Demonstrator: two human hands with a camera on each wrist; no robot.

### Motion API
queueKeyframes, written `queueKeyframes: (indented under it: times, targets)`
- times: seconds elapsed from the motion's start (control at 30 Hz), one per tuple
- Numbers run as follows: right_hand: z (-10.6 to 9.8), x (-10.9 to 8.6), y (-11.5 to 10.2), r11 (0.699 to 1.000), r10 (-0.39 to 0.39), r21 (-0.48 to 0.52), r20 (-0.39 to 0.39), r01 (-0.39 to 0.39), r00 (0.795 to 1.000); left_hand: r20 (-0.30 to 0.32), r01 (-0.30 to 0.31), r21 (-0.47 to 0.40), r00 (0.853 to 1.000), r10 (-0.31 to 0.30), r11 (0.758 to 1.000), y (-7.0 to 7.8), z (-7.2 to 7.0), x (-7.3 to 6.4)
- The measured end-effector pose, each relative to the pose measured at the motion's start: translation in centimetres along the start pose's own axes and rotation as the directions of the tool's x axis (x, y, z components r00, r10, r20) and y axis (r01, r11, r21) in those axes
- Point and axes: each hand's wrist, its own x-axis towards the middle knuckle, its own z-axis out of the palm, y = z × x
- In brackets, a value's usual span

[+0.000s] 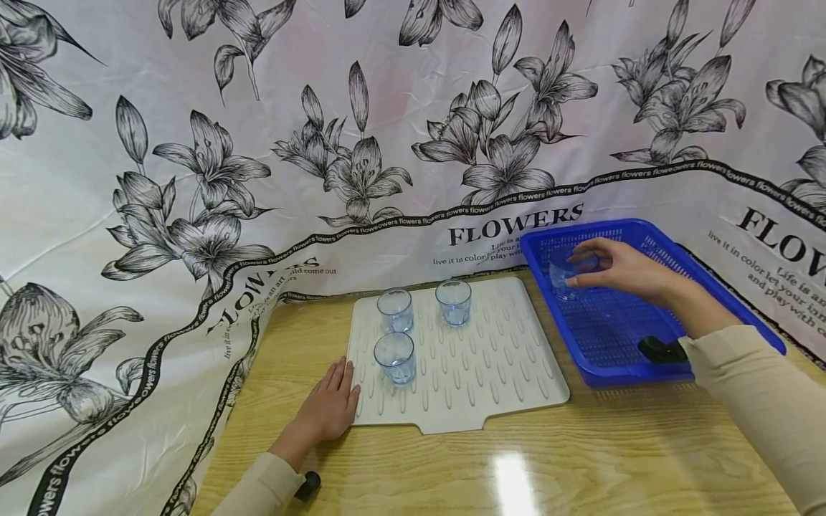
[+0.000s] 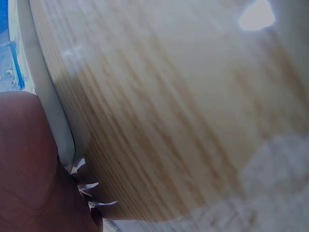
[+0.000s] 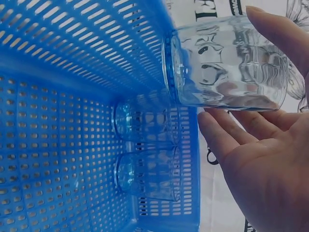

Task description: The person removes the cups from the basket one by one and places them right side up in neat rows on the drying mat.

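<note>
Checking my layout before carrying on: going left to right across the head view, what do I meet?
Left hand, pair of glasses one behind the other, third glass, blue basket.

My right hand (image 1: 616, 271) grips a clear glass (image 1: 584, 264) at the far left corner of a blue perforated basket (image 1: 609, 340), while my left hand (image 1: 328, 405) rests on the wooden table (image 1: 400, 476), fingers straight against the left edge of a ridged white tray (image 1: 503, 365). Three clear tumblers (image 1: 396, 360) stand upright on the tray, two toward the back and one in front of the left one. Behind, a white cloth (image 1: 310, 43) carries black lilies and the word "FLOWERS."
</note>
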Motion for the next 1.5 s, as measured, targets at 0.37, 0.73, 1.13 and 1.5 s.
queueKeyframes:
  times: [0.37,0.73,1.13,1.5]
  targets:
    - [0.0,-0.4,-1.0,0.999,0.002,0.049,-0.02,-0.001,1.0,0.007,0.009,0.022,1.0,-0.01,1.0,-0.3,0.3,0.5]
    - [0.4,-0.6,-2.8,1.0,-0.002,0.029,-0.023,0.003,1.0,-0.011,-0.006,0.031,1.0,0.006,0.999,-1.0,0.9,0.8]
    - [1.3,-0.8,-4.0,0.999,0.033,0.018,-0.044,-0.032,0.999,0.001,-0.009,0.028,1.0,0.009,1.0,-1.0,0.9,0.8]
    - [2.0,-1.2,-4.6,0.999,0.044,0.032,-0.063,-0.042,0.997,0.0,-0.003,0.023,1.0,0.003,1.0,-1.0,1.0,0.7]
